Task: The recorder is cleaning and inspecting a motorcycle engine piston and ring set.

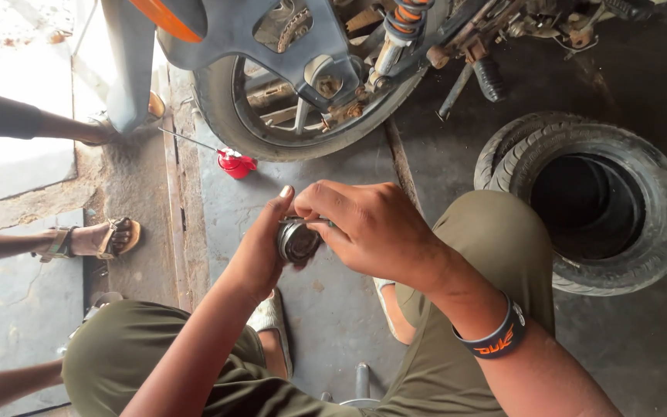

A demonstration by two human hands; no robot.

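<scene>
Small round metal part (pixel 298 241), dark in the middle, held up between both knees near frame centre. Cupped from nine o'clock by the left hand (pixel 260 251), thumb raised, fingers curled under. Gripped from three o'clock by the right hand (pixel 368 228), fingertips closed on the rim. Red oil can (pixel 235 163) on the floor at twelve o'clock, motorcycle rear wheel (pixel 303 100) beyond. Stacked tyres (pixel 604 205) at three o'clock. Sandalled foot (pixel 106 238) at nine o'clock.

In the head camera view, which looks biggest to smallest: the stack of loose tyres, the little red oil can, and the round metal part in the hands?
1. Stack of loose tyres, clearly the largest.
2. and 3. Round metal part and red oil can look about alike; the part sits nearer the camera, between the left hand and right hand, so ranking them is unsure.
</scene>
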